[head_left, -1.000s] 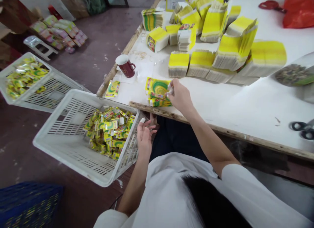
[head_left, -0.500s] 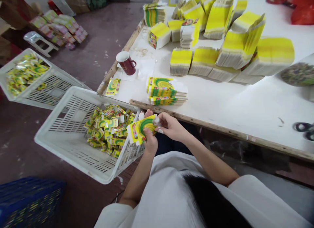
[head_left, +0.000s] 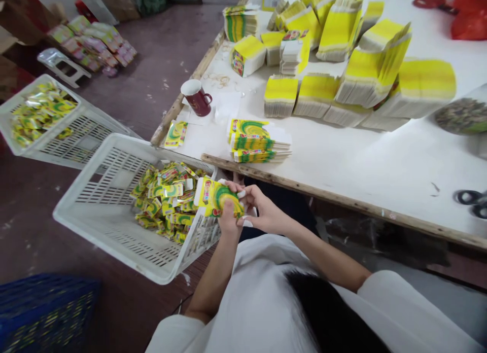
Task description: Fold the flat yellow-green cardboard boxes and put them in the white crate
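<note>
1. The left hand grasps a yellow-and-green carton, thumb across the printed face, fingers behind it.
2. The right hand is half curled at the carton's right end, thumb and fingers bent close about it; whether they pinch it, I cannot tell. Some fingertips wear white coverings.
3. The carton is in front of the person's body, just off the near edge of the worktop, its white-flapped left end over the rim of the near crate in this view; contact there is unclear.
4. Half a second ago the carton sloped the other way; its left end has since swung up and its right end down. A second ago the left hand was without a carton and the right hand was at the carton stack, which sits by the worktop's near edge.
5. The near white crate, below the worktop's near left corner, holds a loose heap of small yellow-and-green packs.
6. The far white crate, further left, holds similar packs.
7. The maroon mug stands upright near the worktop's left edge; its contents are too indistinct to tell.
</note>
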### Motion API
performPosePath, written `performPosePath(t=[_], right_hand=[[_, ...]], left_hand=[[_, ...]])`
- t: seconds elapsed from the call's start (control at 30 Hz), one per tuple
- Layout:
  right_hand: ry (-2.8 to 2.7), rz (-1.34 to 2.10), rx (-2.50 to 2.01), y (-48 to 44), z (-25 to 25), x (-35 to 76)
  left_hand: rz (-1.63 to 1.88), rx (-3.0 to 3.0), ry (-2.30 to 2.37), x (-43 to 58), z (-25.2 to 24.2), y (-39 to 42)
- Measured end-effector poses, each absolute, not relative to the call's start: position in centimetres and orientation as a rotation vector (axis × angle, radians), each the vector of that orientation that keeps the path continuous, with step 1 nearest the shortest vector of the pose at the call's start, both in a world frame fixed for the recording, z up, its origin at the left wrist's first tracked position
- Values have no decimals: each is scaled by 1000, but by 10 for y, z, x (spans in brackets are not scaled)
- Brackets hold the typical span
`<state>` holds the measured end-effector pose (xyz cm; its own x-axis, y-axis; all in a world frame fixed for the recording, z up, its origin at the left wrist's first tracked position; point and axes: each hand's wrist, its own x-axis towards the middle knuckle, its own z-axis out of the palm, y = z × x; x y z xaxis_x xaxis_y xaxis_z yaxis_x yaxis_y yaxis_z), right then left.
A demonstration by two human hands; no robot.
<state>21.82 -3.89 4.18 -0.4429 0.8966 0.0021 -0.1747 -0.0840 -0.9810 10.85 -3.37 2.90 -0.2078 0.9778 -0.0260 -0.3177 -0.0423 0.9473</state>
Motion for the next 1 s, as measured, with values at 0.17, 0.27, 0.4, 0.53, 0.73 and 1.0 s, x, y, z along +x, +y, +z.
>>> performPosePath(t=[0.17, 0.27, 0.4, 0.53, 0.73, 1.0], right_hand=[[-1362, 1574, -992, -43, 34, 217], [-1330, 1493, -1059, -34, 35, 229], [-1317, 1472, -1064, -24, 37, 243], [-1450, 1289, -1126, -20, 40, 255], [-2099, 581, -1079, -12, 58, 280], [-2011, 398, -1012, -24, 57, 266]], left_hand=[[1550, 887, 1159, 105, 21, -32], [1541, 890, 1183, 104, 17, -35], [1591, 797, 1214, 104, 17, -38], [1567, 775, 1223, 98, 21, -34], [1311, 1005, 1021, 50, 38, -22], [755, 1542, 1271, 80, 42, -34]])
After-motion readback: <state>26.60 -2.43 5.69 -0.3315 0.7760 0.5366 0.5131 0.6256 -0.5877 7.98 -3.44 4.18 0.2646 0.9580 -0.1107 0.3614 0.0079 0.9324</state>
